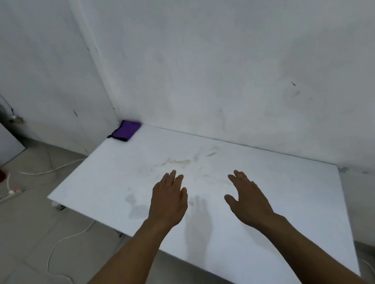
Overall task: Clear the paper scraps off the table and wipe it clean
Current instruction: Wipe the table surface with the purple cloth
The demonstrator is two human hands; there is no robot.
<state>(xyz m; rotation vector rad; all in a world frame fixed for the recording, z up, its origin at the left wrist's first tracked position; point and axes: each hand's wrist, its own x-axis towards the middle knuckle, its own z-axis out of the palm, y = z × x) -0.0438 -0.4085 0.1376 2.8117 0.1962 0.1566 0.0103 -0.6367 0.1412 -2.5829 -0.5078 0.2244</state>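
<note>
Hovering over stained table (287, 199), left hand (169, 201) and right hand (247, 197) flat, empty, purple cloth (126, 130) blurred, scraps indistinct

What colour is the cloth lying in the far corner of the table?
Purple with a dark edge; the cloth shows best in the head view.

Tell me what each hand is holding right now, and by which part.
Nothing is held. The left hand and the right hand are both out over the white table with fingers straight and empty. The purple cloth lies untouched in the far corner.
</note>
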